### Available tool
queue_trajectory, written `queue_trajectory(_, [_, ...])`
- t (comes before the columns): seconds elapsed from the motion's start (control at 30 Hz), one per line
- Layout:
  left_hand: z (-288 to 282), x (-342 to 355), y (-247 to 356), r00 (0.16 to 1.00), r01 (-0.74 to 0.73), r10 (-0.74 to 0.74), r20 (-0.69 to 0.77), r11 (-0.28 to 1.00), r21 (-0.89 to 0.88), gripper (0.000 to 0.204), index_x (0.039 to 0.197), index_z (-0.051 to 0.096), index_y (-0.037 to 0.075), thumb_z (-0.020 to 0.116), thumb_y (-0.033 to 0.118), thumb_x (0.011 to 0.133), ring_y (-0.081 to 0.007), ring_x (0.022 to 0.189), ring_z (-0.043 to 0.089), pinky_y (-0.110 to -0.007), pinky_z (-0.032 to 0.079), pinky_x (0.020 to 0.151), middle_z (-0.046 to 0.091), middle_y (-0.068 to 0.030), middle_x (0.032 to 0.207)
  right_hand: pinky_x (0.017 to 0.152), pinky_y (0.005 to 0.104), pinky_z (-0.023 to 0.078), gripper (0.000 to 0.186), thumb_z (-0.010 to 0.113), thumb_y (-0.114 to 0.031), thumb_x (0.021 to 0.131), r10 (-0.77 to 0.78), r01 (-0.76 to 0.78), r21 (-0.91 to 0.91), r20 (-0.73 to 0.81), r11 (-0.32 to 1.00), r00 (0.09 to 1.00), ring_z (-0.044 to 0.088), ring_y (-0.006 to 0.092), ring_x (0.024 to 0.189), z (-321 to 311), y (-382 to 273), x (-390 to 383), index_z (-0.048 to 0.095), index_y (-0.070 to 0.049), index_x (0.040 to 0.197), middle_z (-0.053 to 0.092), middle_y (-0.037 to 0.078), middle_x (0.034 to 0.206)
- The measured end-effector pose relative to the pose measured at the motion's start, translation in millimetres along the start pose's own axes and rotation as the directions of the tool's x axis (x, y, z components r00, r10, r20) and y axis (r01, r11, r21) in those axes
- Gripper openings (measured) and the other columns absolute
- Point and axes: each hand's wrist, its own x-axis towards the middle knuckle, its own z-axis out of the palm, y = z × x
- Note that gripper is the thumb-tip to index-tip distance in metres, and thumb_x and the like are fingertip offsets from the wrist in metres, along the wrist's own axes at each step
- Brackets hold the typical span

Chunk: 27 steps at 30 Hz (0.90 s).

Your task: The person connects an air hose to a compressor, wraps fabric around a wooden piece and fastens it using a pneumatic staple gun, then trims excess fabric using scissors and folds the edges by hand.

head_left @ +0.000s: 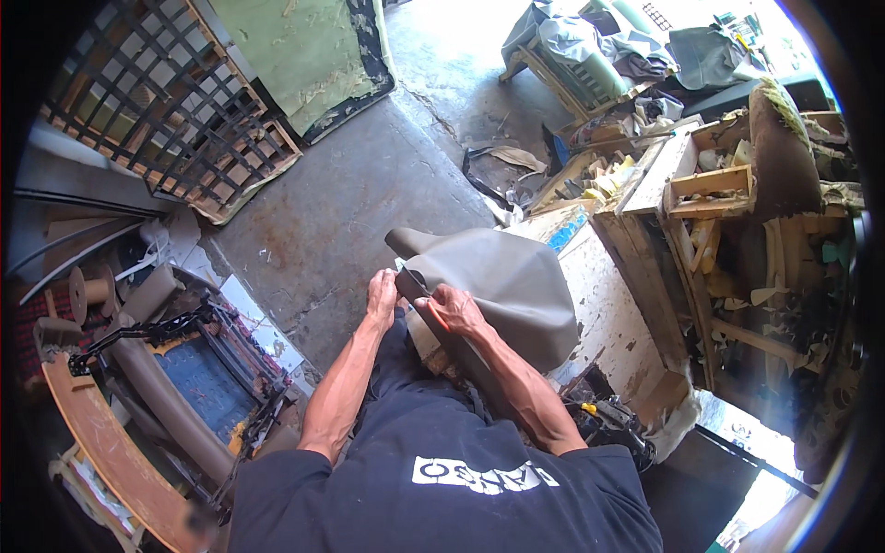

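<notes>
A large taupe-grey sheet of upholstery material (498, 300) lies draped in front of me, its near edge folded into a darker band. My left hand (382, 295) pinches that edge near a small pale piece I cannot make out. Just to its right, my right hand (454, 309) is closed on an orange-handled tool (437, 316), apparently scissors, against the folded edge. The tool's blades are mostly hidden by material and fingers. Beneath the sheet a worn padded piece shows between my forearms.
At left are a dismantled seat frame (189, 382) and a cord spool (89, 290). A webbed wooden frame (171, 129) and green panel (323, 55) stand beyond. Broken wooden furniture (714, 276) crowds the right, with piled fabric (590, 46) behind. Concrete floor (304, 230) lies ahead.
</notes>
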Motion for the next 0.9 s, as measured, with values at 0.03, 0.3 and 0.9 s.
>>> queue_trajectory(0.03, [0,-1,-1,1.000,-0.019,0.019,0.003,1.000,0.017,0.030,0.094,0.059,0.004,0.043,0.028,0.104,-0.0139,0.070,0.057,-0.031,0.049,0.063,0.060,-0.0046,0.083,0.068,0.0431,0.050,0.069,0.063,-0.067,0.083,-0.021,0.021,-0.017,-0.014,1.000,1.000,0.067,0.0290,0.074,1,-1,1,0.066,0.001,0.089,0.067,0.019,0.075])
queue_trajectory(0.3, [-3,-11,5,0.998,-0.036,0.035,0.051,0.999,0.010,0.029,0.089,0.057,0.005,0.043,0.027,0.104,-0.0125,0.068,0.056,-0.031,0.048,0.063,0.058,-0.0029,0.080,0.065,0.0445,0.049,0.068,0.065,-0.067,0.081,-0.110,0.106,-0.081,-0.040,0.991,0.993,0.066,0.0315,0.073,6,3,7,0.061,0.001,0.083,0.066,0.020,0.076])
queue_trajectory(0.9, [5,-49,25,0.737,-0.498,0.619,0.274,0.223,0.838,0.024,0.108,0.061,0.000,0.057,0.011,0.088,-0.0363,0.109,0.053,-0.046,0.043,0.095,0.058,-0.0183,0.109,0.090,0.0455,0.046,0.054,0.080,-0.030,0.076,-0.431,0.236,-0.418,-0.470,0.877,0.770,0.058,0.0389,0.106,-29,124,-43,0.054,0.002,0.111,0.061,0.022,0.106])
